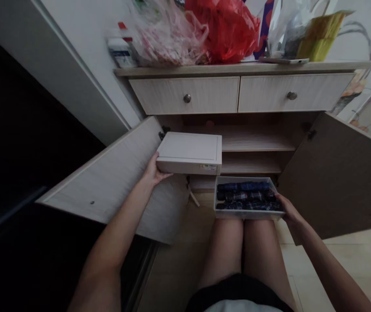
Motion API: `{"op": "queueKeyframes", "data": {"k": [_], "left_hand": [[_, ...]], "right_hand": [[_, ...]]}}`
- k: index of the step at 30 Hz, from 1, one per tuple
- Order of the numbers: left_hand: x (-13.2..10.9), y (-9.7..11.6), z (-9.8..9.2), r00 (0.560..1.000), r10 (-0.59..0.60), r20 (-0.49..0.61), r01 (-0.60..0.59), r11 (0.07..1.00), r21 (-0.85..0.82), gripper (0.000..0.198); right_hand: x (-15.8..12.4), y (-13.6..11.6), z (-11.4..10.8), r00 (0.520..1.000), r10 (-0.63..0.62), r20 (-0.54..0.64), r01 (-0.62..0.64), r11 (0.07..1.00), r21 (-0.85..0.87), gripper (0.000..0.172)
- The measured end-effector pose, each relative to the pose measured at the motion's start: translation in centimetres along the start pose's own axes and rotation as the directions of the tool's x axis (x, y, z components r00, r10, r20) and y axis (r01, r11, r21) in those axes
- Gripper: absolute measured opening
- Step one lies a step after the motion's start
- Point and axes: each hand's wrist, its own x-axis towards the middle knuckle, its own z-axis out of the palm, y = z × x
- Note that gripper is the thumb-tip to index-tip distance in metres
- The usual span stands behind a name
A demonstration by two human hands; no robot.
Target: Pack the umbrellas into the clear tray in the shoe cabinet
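My left hand [154, 172] grips the left end of a white lidded box [190, 149], thumb at its side and fingers underneath. The box is level in front of the open cabinet, with a small label on its front face. My right hand [291, 212] holds the right side of a shallow translucent plastic bin [250, 214], just above my knees. Inside it lie dark plaid rolls [246, 196], blue and black, that look like folded umbrellas. The bin's upper left corner is close below the white box; whether they touch I cannot tell.
The cabinet [256, 138] has its left door [120, 173] and right door [337, 173] swung out on both sides. Two closed drawers [211, 97] sit above the shelves. A red plastic bag [227, 30], a clear bag [169, 39], a white bottle [120, 52] and a yellow container [321, 37] stand on top.
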Motion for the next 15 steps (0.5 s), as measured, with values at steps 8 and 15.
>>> {"op": "queueKeyframes", "data": {"k": [8,15], "left_hand": [[-0.8,-1.1,-0.7,0.998,-0.069,-0.012,0.067,0.995,-0.077,0.049],[-0.4,-2.3,0.4,0.994,-0.1,0.033,0.103,0.991,-0.089,0.052]], "right_hand": [[0.8,-3.6,-2.4,0.974,-0.006,-0.228,0.027,0.996,0.089,0.029],[3.8,-9.1,-4.0,0.934,-0.194,-0.301,0.207,0.978,0.009,0.034]]}}
